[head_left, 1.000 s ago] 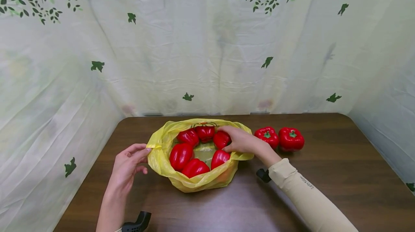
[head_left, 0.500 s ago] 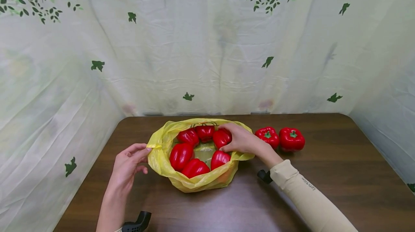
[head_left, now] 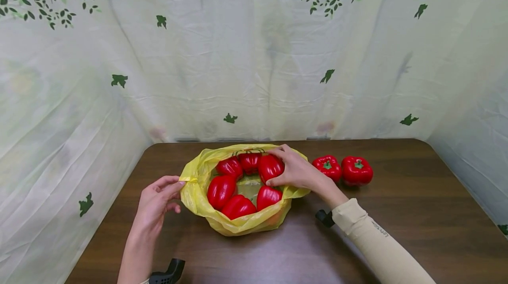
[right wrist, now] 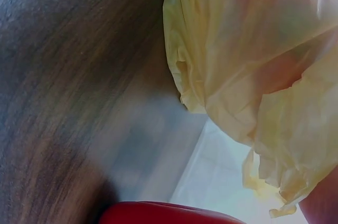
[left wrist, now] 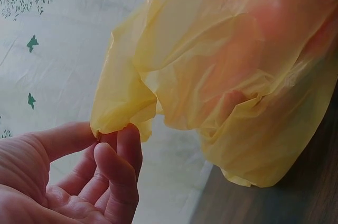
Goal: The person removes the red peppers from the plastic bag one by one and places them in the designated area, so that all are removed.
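A yellow plastic bag [head_left: 234,228] stands wide open on the table with several red peppers inside, lying in a ring. My left hand [head_left: 152,202] pinches the bag's left rim between thumb and fingers; the left wrist view shows this pinch on the yellow film [left wrist: 179,76]. Over the bag's right rim reaches my right hand [head_left: 297,170], gripping a red pepper [head_left: 270,167] at the bag's right side with thumb and fingers. In the right wrist view the bag [right wrist: 227,65] hides most of that hand.
Two red peppers with green stems, one [head_left: 327,167] beside the other [head_left: 356,170], sit on the brown table [head_left: 416,213] to the right of the bag. A pale curtain with leaf prints [head_left: 254,63] hangs behind the table.
The pepper in my right hand has risen slightly and shifted a little left, and more of it shows. My left hand has stayed at the bag's rim.
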`<state>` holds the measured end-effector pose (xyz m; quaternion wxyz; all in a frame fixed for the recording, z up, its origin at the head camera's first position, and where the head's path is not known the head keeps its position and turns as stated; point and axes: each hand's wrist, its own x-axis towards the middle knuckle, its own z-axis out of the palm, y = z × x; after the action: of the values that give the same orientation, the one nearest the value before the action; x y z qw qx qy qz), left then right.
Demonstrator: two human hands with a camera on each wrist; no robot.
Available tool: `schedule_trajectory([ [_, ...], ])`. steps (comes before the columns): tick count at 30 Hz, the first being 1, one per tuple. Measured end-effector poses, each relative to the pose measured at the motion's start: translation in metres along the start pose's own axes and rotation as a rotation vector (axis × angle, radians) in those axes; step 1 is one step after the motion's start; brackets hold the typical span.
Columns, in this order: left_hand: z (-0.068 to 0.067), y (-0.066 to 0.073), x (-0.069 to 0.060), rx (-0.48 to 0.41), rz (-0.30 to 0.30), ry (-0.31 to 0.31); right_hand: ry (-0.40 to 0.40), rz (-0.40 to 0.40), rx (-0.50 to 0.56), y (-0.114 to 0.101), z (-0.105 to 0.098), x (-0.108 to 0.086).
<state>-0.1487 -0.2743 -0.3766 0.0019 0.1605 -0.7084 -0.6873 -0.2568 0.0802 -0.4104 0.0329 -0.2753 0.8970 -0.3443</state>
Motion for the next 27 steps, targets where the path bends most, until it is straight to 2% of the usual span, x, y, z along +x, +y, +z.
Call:
schedule_trajectory([
  [12,0.0,-0.001,0.0,-0.019,-0.003,-0.007,0.065,-0.02,0.054,-0.001,-0.002,-0.005],
  [23,0.001,0.0,0.001,-0.012,0.002,-0.011,0.173,-0.07,0.104,-0.01,-0.007,-0.014],
  [27,0.0,-0.001,0.001,-0.014,-0.002,-0.011,0.181,-0.076,0.104,-0.011,-0.01,-0.019],
])
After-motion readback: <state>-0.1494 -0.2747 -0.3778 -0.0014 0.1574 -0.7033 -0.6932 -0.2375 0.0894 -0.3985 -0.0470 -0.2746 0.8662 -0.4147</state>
